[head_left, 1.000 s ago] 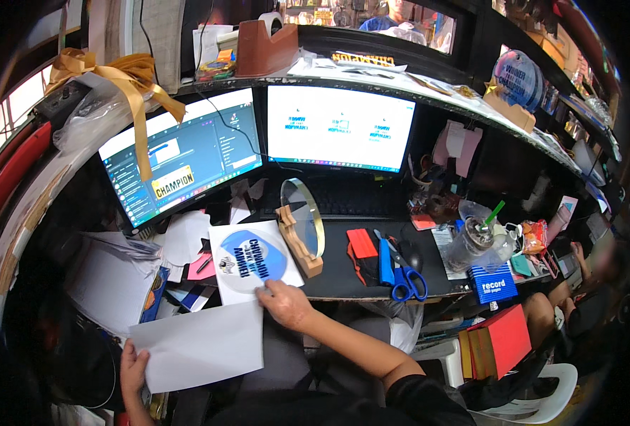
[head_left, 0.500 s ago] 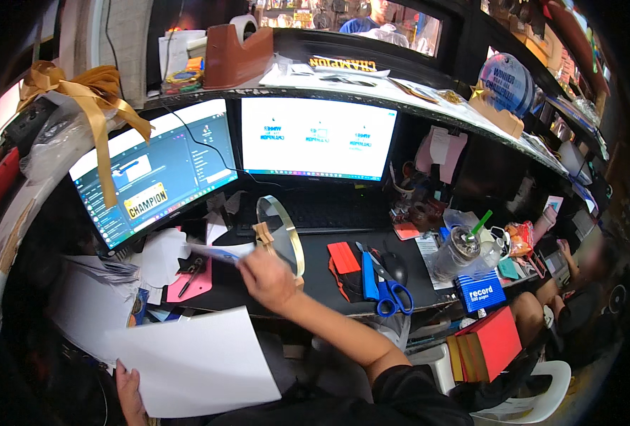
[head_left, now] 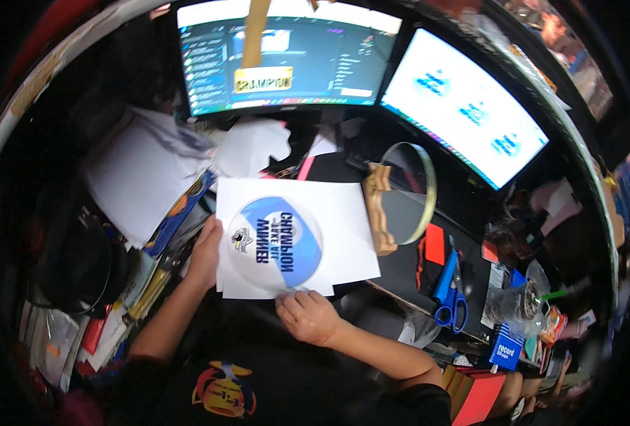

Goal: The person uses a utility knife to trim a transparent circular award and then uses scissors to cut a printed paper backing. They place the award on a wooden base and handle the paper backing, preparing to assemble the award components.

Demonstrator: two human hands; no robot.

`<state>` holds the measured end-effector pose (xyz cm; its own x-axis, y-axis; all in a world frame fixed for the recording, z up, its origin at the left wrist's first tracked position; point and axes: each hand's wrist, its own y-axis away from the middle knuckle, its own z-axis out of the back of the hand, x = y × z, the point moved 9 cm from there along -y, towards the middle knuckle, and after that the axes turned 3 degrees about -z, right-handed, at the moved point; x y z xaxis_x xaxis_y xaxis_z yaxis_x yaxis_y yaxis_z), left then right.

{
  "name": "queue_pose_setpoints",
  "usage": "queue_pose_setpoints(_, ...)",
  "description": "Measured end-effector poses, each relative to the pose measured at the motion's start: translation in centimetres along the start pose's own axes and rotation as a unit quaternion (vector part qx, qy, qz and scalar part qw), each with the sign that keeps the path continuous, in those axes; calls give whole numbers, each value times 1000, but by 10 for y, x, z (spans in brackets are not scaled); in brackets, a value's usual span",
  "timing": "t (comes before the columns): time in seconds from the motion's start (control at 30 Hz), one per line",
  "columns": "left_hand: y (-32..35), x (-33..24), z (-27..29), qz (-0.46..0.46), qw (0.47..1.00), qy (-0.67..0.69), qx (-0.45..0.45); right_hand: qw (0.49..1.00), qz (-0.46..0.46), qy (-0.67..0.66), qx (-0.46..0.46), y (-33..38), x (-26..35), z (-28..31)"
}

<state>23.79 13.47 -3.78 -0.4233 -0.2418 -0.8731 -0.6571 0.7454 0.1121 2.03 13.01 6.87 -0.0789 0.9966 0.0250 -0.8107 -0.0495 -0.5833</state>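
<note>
In front of my body is a white sheet with a round blue print and mirrored dark lettering [head_left: 276,241]. Another white sheet [head_left: 354,213] shows from under it. My left hand [head_left: 205,254] is closed on the left edge of the sheets, its thumb by the border. At the lower edge, my right hand [head_left: 308,317] has its curled fingertips against the printed sheet. Just beyond the sheets, on the desk, stands a clear round plaque with a gold rim [head_left: 428,199] on a brown scalloped base [head_left: 379,209].
Two lit monitors [head_left: 286,60] [head_left: 464,106] stand behind the desk. Blue-handled scissors [head_left: 451,312], a red card [head_left: 434,245] and a plastic cup with a green straw [head_left: 517,305] lie to the right. Stacked papers [head_left: 148,174] fill the left, with binders [head_left: 59,348] below.
My right hand has come back from beside the plaque, bringing the printed sheet over the blank one. My left hand has moved up with the blank sheet. The view has swung left.
</note>
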Motion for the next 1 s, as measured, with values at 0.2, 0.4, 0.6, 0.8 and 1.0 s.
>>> queue_pose_setpoints(0.2,4,-9,-1,-25,996,-83,14,995,-18,-77,62,-24,-6,-8)
queue_pose_setpoints(0.4,10,-28,-9,-102,977,-186,30,994,-85,-61,13,-120,-98,-5)
queue_pose_setpoints(0.6,14,-31,-17,-63,990,-117,56,817,-257,-459,239,-177,-164,-107)
queue_pose_setpoints(0.8,54,-13,2,126,975,-165,85,815,-276,-446,245,-179,-182,-124)
queue_pose_setpoints(1.0,64,-8,4,183,968,-143,91,822,-294,-415,257,-181,-183,-130)
